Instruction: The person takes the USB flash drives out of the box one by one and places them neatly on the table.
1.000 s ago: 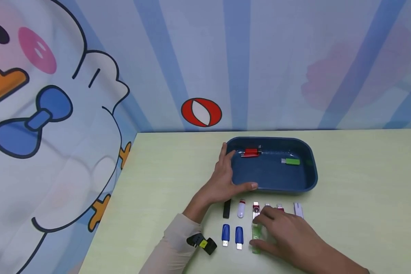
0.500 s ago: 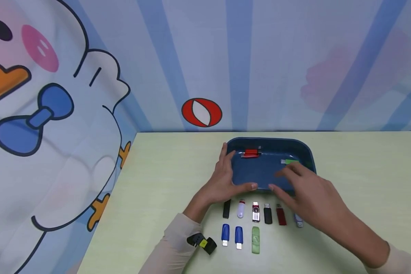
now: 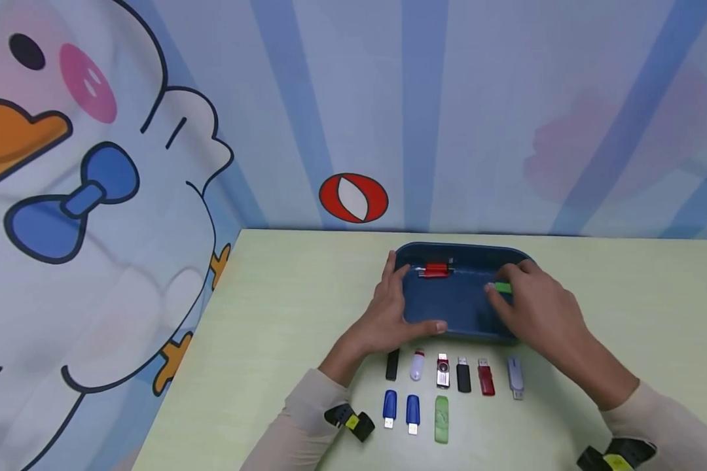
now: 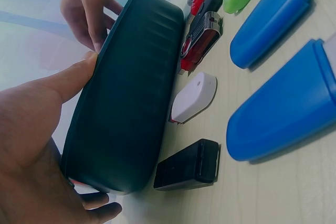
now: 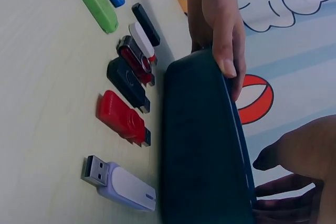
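In the head view my left hand [image 3: 380,320] rests on the left end of a dark blue tray [image 3: 448,304], thumb on the near rim, fingers spread. My right hand [image 3: 544,317] reaches into the tray's right side. Its thumb and fingers lie about a green USB drive [image 3: 503,288], partly covered; in the right wrist view the thumb and fingers of this hand [image 5: 310,156] stand apart, tips partly behind the tray wall [image 5: 202,129]. Red drives [image 3: 436,269] lie at the tray's left. The left wrist view shows my left hand [image 4: 37,135] against the tray [image 4: 123,93].
Before the tray a row holds black [image 3: 392,365], white [image 3: 417,366], red-and-silver [image 3: 442,373], black [image 3: 463,376], red [image 3: 486,378] and lilac [image 3: 515,376] drives. Nearer lie two blue drives [image 3: 390,405] and a green one [image 3: 441,418]. A printed wall [image 3: 477,131] stands behind.
My right hand has moved from the green drive on the table up and right into the tray, leaving that drive lying there. My left hand has stayed at the tray.
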`<state>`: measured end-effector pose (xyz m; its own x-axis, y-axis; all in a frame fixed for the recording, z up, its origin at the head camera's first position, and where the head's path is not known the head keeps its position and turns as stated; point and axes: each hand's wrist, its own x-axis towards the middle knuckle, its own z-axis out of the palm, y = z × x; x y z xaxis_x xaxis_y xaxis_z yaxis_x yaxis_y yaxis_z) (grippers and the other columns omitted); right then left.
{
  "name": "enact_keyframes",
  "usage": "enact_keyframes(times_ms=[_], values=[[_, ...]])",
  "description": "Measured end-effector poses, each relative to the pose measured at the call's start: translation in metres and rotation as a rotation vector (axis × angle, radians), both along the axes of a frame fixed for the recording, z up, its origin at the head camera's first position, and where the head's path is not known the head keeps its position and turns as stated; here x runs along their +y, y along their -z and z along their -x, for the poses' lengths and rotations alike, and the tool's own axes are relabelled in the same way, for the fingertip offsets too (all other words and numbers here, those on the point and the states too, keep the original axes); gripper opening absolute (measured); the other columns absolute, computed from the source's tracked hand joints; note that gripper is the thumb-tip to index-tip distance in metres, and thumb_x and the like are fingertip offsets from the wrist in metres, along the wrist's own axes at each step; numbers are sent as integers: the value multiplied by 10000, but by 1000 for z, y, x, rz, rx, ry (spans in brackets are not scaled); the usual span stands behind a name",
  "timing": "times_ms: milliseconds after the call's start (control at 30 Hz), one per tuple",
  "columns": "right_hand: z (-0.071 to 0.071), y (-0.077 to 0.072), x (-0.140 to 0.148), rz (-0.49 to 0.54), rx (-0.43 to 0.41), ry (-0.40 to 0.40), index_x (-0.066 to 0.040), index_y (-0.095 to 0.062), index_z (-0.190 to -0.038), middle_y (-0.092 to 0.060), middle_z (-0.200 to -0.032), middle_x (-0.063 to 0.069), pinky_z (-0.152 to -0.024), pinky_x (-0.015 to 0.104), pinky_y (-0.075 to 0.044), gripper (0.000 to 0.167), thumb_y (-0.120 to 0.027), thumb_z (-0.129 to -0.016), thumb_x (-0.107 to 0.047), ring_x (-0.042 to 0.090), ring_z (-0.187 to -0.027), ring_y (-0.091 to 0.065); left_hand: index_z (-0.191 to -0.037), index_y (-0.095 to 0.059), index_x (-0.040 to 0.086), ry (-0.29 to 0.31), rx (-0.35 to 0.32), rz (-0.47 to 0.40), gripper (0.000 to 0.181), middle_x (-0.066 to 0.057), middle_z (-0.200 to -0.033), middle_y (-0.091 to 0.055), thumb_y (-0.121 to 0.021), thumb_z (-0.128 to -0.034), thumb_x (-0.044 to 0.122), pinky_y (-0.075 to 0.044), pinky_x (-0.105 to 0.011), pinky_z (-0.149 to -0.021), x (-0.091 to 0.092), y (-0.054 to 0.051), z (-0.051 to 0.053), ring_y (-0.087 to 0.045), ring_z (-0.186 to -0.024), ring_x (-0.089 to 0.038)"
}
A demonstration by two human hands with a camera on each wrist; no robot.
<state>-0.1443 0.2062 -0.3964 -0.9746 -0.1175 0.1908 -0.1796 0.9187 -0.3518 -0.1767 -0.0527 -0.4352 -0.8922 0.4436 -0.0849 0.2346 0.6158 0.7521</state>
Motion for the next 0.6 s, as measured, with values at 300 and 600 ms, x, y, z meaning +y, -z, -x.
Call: enact_keyframes(times_ms=[300, 600], values=[[27, 13, 1, -28, -95, 13, 122, -682, -1167, -661, -1068, 324, -663, 525, -597, 398, -751, -984, -225, 359, -786, -675, -1702, -116, 86, -14, -5, 5, 1184, 10, -1793, 172, -808, -865, 557, -313, -633, -1253, 0, 5, 5, -129, -1647, -358], [45, 25, -2, -121, -191, 12, 187, -644, -1076, -624, -960, 322, -618, 507, -565, 389, -737, -981, -179, 337, -728, -623, -1701, -112, 87, -22, -4, 2, 1189, 14, -1792, 179, -815, -864, 555, -312, -647, -1247, 0, 5, 7, -131, -1645, -370]])
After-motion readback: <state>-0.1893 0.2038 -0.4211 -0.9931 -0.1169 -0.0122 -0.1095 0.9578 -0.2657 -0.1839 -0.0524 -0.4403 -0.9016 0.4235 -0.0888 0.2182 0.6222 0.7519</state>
